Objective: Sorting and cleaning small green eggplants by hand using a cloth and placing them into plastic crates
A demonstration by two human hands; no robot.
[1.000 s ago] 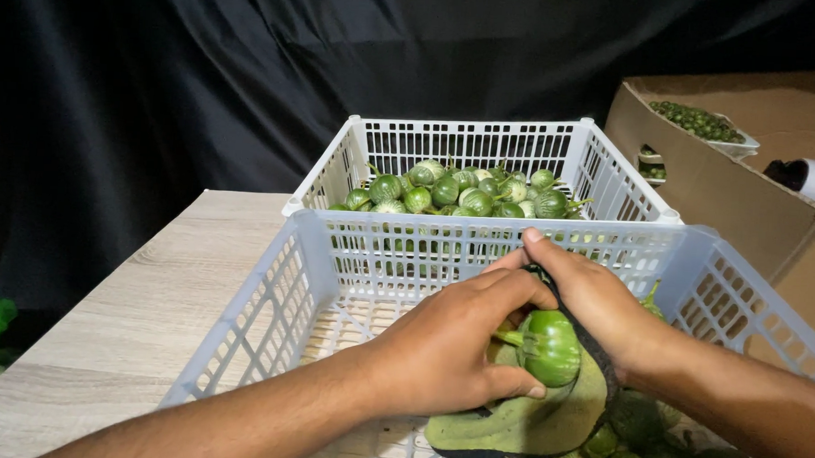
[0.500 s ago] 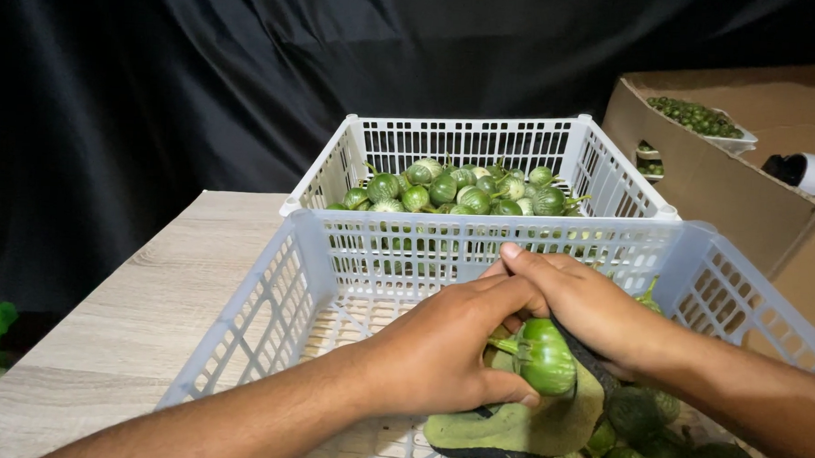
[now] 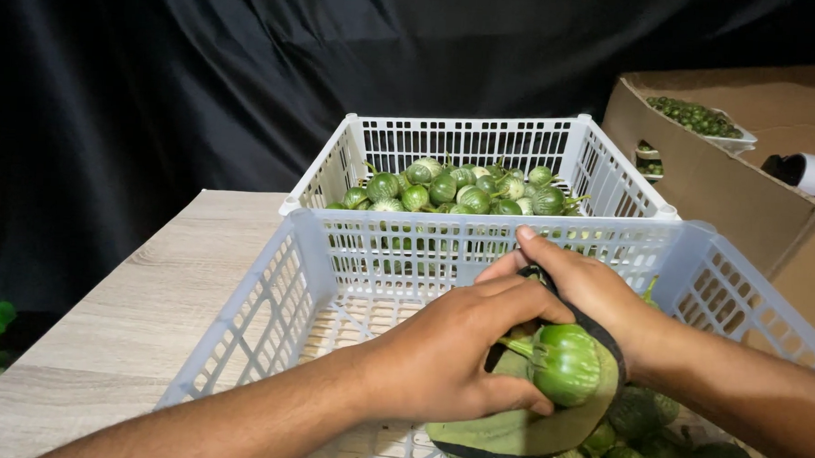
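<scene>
Round green eggplant [image 3: 567, 362], small and glossy with its stem pointing left, sits cupped between both hands just above the near right part of the near basket [image 3: 267, 305]. Under it lies a dark-edged olive cloth pad [image 3: 518, 431], which wraps up around the fruit's right side, so the pad seems to serve as a cradle or wiping surface. The left hand [image 3: 448, 359] comes in from the near left, its fingers [image 3: 523, 303] curled closed over the stem end and the pad's near edge, thumb below, gripping both. The right hand [image 3: 597, 297] reaches in from the right, its fingers bent over the far top of the pad, index tip touching the near basket's far wall; it holds the pad and steadies the fruit from behind. Below the hands, in the near right corner, more green eggplants [image 3: 636, 450] are heaped, while the left part of this pale blue slatted basket shows bare floor. Just beyond, touching it, stands a white basket [image 3: 356, 153] holding a layer of the same eggplants [image 3: 455, 190]. Both rest on a light wood-grain tabletop [image 3: 129, 318]. To the far right stands a cardboard box [image 3: 703, 182] with a tray of small green produce [image 3: 696, 115] inside, before a black curtain [image 3: 204, 64].
</scene>
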